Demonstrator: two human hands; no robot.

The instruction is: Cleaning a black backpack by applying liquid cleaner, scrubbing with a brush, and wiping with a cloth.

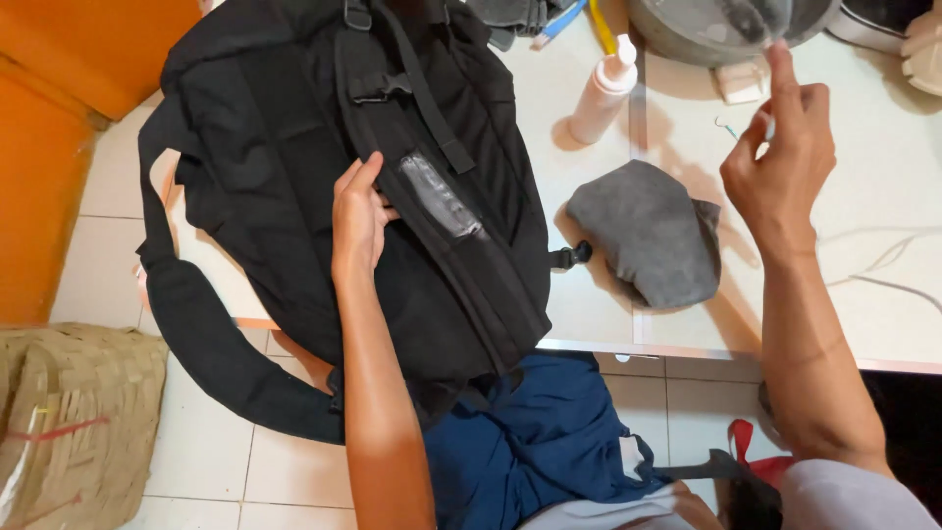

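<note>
there, left hand [358,221] on backpack [294,147]

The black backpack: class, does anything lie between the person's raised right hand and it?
Yes. The right hand is lifted above the white table, apart from the black backpack. Between them lie a crumpled grey cloth and, further back, a white pump bottle. The left hand already rests on the backpack.

Grey cloth [648,234], white bottle [602,93], woven basket [74,422]

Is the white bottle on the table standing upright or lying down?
Upright: the bottle stands on its base on the table, pump top upward.
</note>
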